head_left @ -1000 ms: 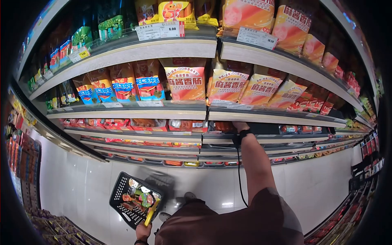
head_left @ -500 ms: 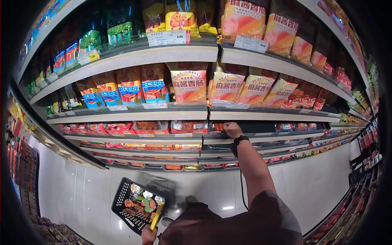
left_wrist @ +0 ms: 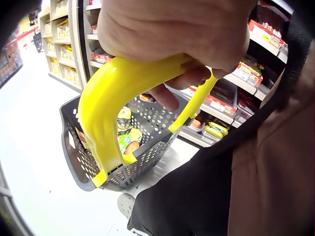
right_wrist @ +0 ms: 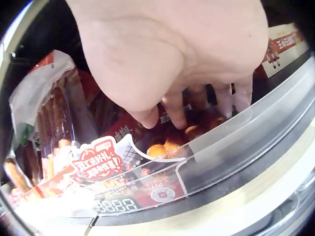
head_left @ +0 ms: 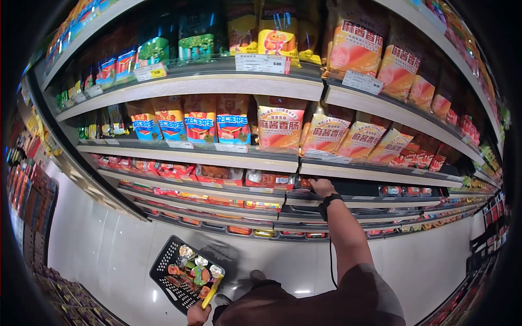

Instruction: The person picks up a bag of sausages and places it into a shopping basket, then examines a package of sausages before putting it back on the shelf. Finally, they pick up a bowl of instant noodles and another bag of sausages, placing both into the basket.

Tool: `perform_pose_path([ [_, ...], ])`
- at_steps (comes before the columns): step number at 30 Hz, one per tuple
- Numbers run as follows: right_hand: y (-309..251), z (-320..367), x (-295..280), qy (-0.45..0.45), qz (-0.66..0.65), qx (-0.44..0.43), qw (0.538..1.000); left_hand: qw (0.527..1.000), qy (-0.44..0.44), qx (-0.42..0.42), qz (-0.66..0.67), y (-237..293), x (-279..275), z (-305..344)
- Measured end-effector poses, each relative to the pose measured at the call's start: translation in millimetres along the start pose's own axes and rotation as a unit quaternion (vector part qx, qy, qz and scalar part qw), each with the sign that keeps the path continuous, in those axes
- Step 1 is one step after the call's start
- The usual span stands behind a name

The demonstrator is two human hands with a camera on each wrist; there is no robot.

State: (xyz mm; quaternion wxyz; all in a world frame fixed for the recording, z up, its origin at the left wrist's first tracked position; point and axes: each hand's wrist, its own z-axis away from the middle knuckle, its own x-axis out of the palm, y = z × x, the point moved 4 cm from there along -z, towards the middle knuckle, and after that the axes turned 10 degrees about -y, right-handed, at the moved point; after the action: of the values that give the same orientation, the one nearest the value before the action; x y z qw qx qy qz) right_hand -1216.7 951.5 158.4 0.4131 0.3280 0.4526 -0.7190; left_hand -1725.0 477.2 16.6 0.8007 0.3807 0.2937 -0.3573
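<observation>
My left hand [left_wrist: 172, 29] grips the yellow handle [left_wrist: 103, 103] of a dark perforated shopping basket [left_wrist: 71, 167]. The basket hangs at my left side with several colourful packages [head_left: 200, 274] in it. At the third visible shelf down, my right hand [head_left: 324, 188] reaches in with its palm downward. In the right wrist view its spread fingers point down at a pack of sausages [right_wrist: 162, 150], whose round orange ends show behind the clear shelf lip [right_wrist: 221, 137]. The fingertips are right at the pack's top and partly hidden in shadow.
A clear bag of long brown sausages [right_wrist: 56, 113] stands left of that pack. Orange sausage bags [head_left: 280, 125] line the shelf above, close over my right hand. A price label [head_left: 262, 64] hangs from a higher shelf. Pale floor tiles [head_left: 109, 233] lie below, with another shelf unit [head_left: 30, 201] at left.
My right hand drew out from deeper in the shelf and shifted left to the sausage pack, staying there since. The head view swung a little, moving the shelves right and down. The left hand keeps its hold.
</observation>
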Motion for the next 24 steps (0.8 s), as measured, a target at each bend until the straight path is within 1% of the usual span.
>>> perform_pose_path([
  [1,6.5,-6.2,3.1,0.009,0.02,0.023,0.999,1.0,0.0,0.005,0.016,1.4,-1.2,0.8],
  [2,10.9,-7.6,4.1,0.059,0.033,0.024,0.997,1.0,0.006,0.006,0.02,-0.6,-0.9,0.4],
  [4,10.3,12.2,-5.5,0.15,0.01,0.003,0.989,1.0,-0.011,0.003,0.0,-7.4,2.7,-2.6],
  [5,12.8,21.4,-11.2,0.158,-0.001,0.006,0.987,1.0,-0.006,0.004,0.004,-8.5,2.5,-3.8],
  [6,11.8,34.8,-16.8,0.162,0.015,0.024,0.986,1.0,-0.008,0.024,0.012,-5.4,0.2,-4.6],
  [8,17.4,61.7,-16.7,0.311,-0.032,-0.096,0.945,0.999,-0.012,0.044,0.013,-0.6,-6.6,1.3],
  [10,12.6,96.1,-23.3,0.322,-0.067,-0.087,0.941,0.998,-0.006,0.058,0.034,-0.9,-8.8,3.4],
  [11,14.0,106.9,-21.8,0.324,-0.064,-0.096,0.939,0.997,-0.006,0.069,0.043,-1.9,-9.9,2.4],
  [12,13.8,117.0,-19.2,0.306,-0.094,-0.11,0.941,0.995,-0.009,0.08,0.051,-5.0,-9.0,1.5],
  [13,10.3,128.3,-14.1,0.312,-0.136,-0.146,0.929,0.992,-0.01,0.114,0.05,-9.3,-6.0,-1.0],
  [14,2.2,143.6,-9.4,0.313,-0.176,-0.181,0.915,0.991,-0.004,0.131,0.029,-14.5,-2.4,-3.1],
  [15,-24.8,172.4,-10.7,0.295,-0.225,-0.197,0.907,0.992,-0.022,0.118,0.05,-4.7,-16.2,8.0],
  [16,-33.2,175.6,-5.0,0.286,-0.253,-0.233,0.894,0.993,-0.046,0.099,0.034,-4.3,-19.3,11.8],
  [17,-54.9,191.7,-4.3,0.279,-0.257,-0.272,0.884,0.99,-0.036,0.119,0.059,-0.5,-28.7,22.0],
  [18,-82.4,218.8,-5.5,0.271,-0.263,-0.308,0.873,0.985,-0.041,0.156,0.064,-12.8,-16.6,14.6],
  [19,-114.9,249.7,-6.8,0.234,-0.301,-0.353,0.854,0.981,-0.028,0.181,0.072,-13.7,-20.7,20.8],
  [20,-146.9,286.8,-5.2,0.197,-0.339,-0.394,0.831,0.977,-0.014,0.208,0.048,-14.0,-24.6,27.2],
  [22,-195.6,360.2,5.6,0.122,-0.379,-0.443,0.803,0.977,-0.059,0.2,0.053,-18.4,-20.1,32.8],
  [23,-211.4,396.3,12.8,0.089,-0.36,-0.48,0.795,0.976,-0.066,0.204,0.042,-21.7,-18.1,35.6],
  [24,-232.0,436.6,15.0,0.088,-0.291,-0.534,0.789,0.975,-0.073,0.208,0.03,-24.4,-15.4,38.1],
])
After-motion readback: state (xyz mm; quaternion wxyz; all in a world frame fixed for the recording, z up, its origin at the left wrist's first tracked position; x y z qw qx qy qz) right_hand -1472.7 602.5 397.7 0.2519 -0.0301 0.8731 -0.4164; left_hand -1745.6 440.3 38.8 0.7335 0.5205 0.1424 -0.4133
